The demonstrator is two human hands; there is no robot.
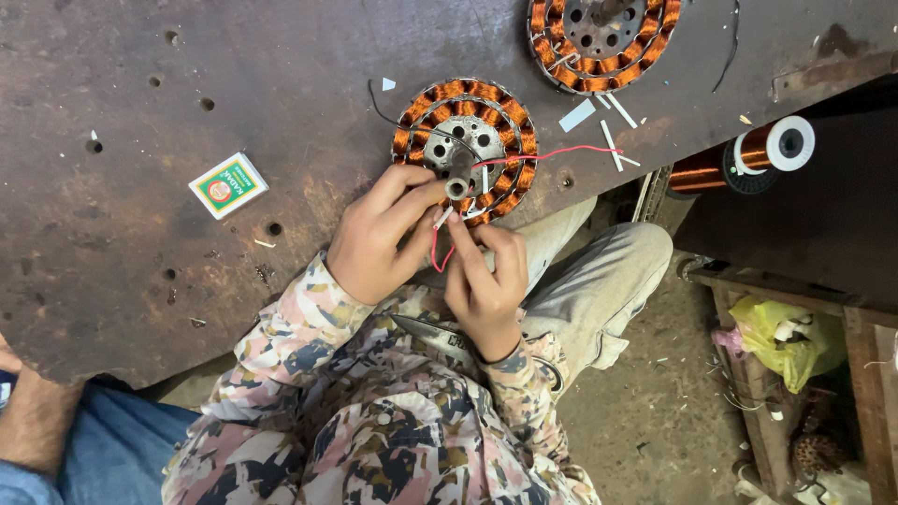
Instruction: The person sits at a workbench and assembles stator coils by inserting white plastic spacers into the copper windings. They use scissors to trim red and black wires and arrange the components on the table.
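Note:
A round motor stator (466, 150) wound with copper coils lies near the edge of a rusty metal workbench (140, 187). My left hand (379, 234) rests against its near rim, fingers pinching a small white sleeve piece (442, 218). My right hand (486, 276) is just below it, fingers closed on a red wire (438, 254) that loops between both hands. Another red lead (552, 153) and a black lead (402, 117) run out from the stator. A knife (430, 332) lies in my lap.
A second wound stator (599, 37) sits at the top of the bench. A green and white matchbox (228, 185) lies to the left. White insulation strips (599, 122) are scattered. A copper wire spool (744, 154) is on the right. Another person's arm (37, 421) shows lower left.

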